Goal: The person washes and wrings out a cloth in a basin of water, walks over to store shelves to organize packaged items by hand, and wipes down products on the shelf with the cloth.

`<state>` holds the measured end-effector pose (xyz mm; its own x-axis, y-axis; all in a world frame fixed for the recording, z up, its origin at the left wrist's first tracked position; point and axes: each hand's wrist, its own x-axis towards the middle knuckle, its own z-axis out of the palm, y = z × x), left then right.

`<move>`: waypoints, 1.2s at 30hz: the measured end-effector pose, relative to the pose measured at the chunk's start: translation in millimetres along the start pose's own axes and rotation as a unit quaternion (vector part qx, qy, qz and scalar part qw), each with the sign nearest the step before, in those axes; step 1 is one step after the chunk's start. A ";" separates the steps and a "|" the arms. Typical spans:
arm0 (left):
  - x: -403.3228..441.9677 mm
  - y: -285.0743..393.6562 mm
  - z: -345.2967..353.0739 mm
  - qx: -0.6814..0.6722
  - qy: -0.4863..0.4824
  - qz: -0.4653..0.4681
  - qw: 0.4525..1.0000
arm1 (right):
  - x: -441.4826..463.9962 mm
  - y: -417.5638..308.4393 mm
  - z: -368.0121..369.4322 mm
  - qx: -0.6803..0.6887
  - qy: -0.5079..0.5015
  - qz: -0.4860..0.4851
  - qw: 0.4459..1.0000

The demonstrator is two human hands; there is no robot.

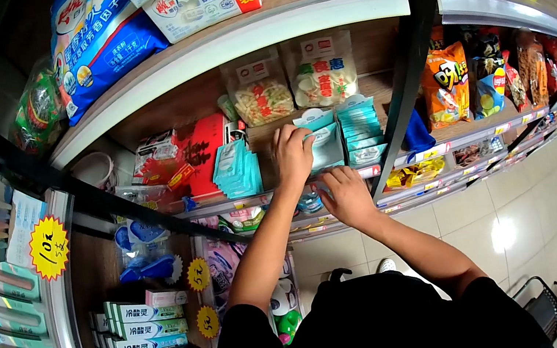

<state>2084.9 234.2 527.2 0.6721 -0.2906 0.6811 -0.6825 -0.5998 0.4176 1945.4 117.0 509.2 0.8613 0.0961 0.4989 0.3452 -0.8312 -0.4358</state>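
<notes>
From here, I can't tell whether the left hand (293,153) or right hand (347,195) has its grip closed; bumping the open teal cardboard box (328,150) on the brown wooden shelf (264,154) could spill its flat packets

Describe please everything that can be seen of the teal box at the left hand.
The teal box is open at the top, with a raised flap at its back, and looks like thin card. Pale teal shows inside; whether this is packets or lining, I cannot tell. It stands on the shelf, close beside the box full of packets and in front of a clear bag. The left hand has its fingers at the left side, hiding part of it.
</notes>
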 end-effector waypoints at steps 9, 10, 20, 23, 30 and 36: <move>9.1 -13.1 7.3 -0.074 -0.012 -0.056 0.996 | 14.4 8.3 3.9 -0.073 0.043 -0.058 0.995; 11.4 -15.6 7.8 -0.074 -0.010 -0.041 0.996 | 13.7 7.8 4.2 -0.073 0.027 -0.050 0.996; 18.7 -24.1 -0.9 -0.029 -0.046 0.077 0.996 | 9.7 14.6 10.7 -0.110 0.016 -0.049 0.993; 7.4 -39.2 16.0 -0.032 -0.018 -0.028 0.999 | 9.6 11.4 7.9 -0.107 0.005 -0.045 0.993; 8.1 -23.4 4.1 -0.092 -0.042 -0.096 0.990 | 27.9 -7.0 4.4 -0.116 0.124 -0.104 0.980; 3.3 -23.4 1.2 -0.099 -0.079 -0.107 0.986 | 52.7 12.4 31.6 -0.057 -0.042 0.047 0.996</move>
<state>2103.5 246.4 519.0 0.8322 -0.2961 0.4689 -0.5529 -0.5067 0.6615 2006.9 129.1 506.4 0.9178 0.0571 0.3928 0.2216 -0.8947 -0.3878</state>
